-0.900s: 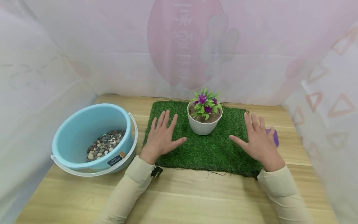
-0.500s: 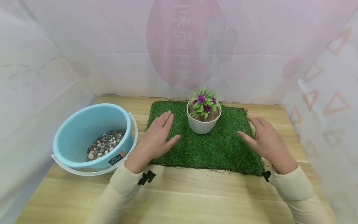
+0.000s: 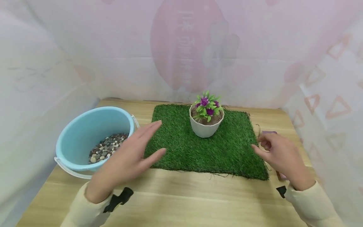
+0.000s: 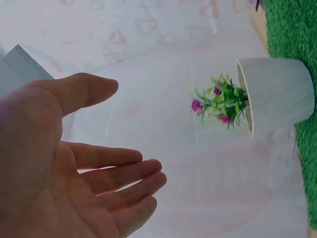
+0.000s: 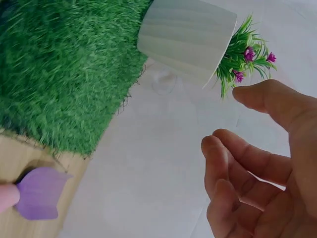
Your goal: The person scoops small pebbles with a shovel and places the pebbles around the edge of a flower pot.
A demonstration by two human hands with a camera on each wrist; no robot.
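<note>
My left hand (image 3: 124, 162) hovers with straight fingers and thumb spread apart, its outline overlapping the right side of the light blue bucket (image 3: 77, 135) in the head view. It holds nothing. On the right, my right hand (image 3: 283, 156) hangs loosely curled and bare beside the green turf mat (image 3: 195, 154). Partly behind that hand lies a small toy shovel with a purple blade (image 5: 42, 193) and a pink handle (image 5: 8, 197). A white flowerpot (image 3: 204, 130) stands upright at the back of the mat, holding a plant (image 3: 208, 108) with purple flowers.
Grey, brown and white pebbles (image 3: 107, 146) cover the bucket's floor, and its white handle (image 3: 71, 171) hangs down. All of this rests on a wood-grain table (image 3: 181, 201). Pale printed cloth (image 3: 124, 75) closes off the back and both sides.
Both hands have drawn back toward the body and moved apart, the left one over toward the bucket. The right fingers have curled more. Pot, mat and bucket keep their places.
</note>
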